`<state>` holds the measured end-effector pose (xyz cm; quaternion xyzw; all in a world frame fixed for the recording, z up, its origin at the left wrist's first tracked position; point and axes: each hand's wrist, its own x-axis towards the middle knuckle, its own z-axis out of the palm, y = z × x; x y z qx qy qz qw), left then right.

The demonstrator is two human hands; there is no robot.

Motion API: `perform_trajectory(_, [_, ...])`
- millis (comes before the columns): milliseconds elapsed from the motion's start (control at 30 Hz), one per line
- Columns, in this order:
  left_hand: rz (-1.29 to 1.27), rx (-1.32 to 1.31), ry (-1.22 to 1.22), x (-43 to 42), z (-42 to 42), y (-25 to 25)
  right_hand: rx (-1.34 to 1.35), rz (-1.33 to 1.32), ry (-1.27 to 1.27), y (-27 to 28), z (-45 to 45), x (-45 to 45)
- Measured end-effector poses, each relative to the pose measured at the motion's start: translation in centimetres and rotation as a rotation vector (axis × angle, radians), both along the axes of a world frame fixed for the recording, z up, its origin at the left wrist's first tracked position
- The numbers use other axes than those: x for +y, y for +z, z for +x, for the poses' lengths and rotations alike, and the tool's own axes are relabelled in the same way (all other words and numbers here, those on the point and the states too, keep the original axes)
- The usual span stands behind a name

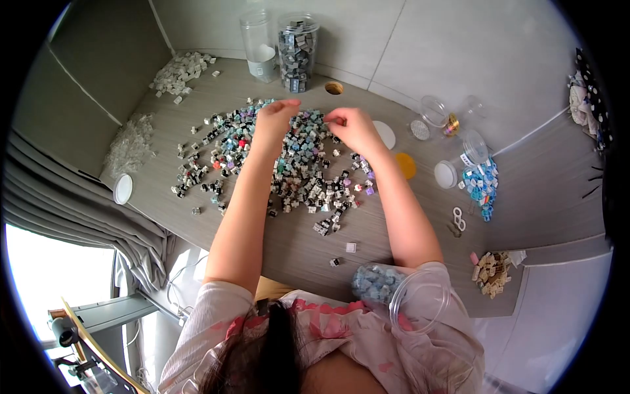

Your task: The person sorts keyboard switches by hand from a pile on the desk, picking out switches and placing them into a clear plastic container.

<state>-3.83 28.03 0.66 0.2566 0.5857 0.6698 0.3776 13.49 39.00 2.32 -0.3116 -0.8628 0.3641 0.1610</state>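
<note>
A wide pile of small mechanical keyboard switches (298,154), in teal, white, black and a few red or purple, is spread over the grey desk. My left hand (277,118) is over the far part of the pile, its fingers drawn together. At the pile's far right edge, my right hand (353,126) has thumb and finger pinched close to the switches. Whatever either hand holds is too small to make out. Nearer my body are a single white keycap (351,247) and one loose switch (335,262).
At the back stand a jar of grey keycaps (297,56) and a clear jar (258,49). White keycaps (182,74) lie far left, blue keycaps (482,187) right, beige ones (493,272) near right. A tipped jar of blue pieces (379,282) rests by my right arm.
</note>
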Motion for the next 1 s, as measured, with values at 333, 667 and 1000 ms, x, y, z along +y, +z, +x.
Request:
perform_trajectory(333, [-0.111, 1.135, -0.03, 2.1, 1.4, -1.6, -0.062, 0.088, 0.001, -0.9, -0.4, -0.5])
perform_trajectory(667, [-0.369, 1.281, -0.082, 3.8, 2.4, -1.3, -0.084, 0.145, 0.006, -0.7, 0.2, -0.7])
perform_trajectory(1000, [-0.343, 1.296, -0.058, 3.8, 2.9, -1.4, 0.636, -1.183, 0.035, -0.1, 1.8, 3.6])
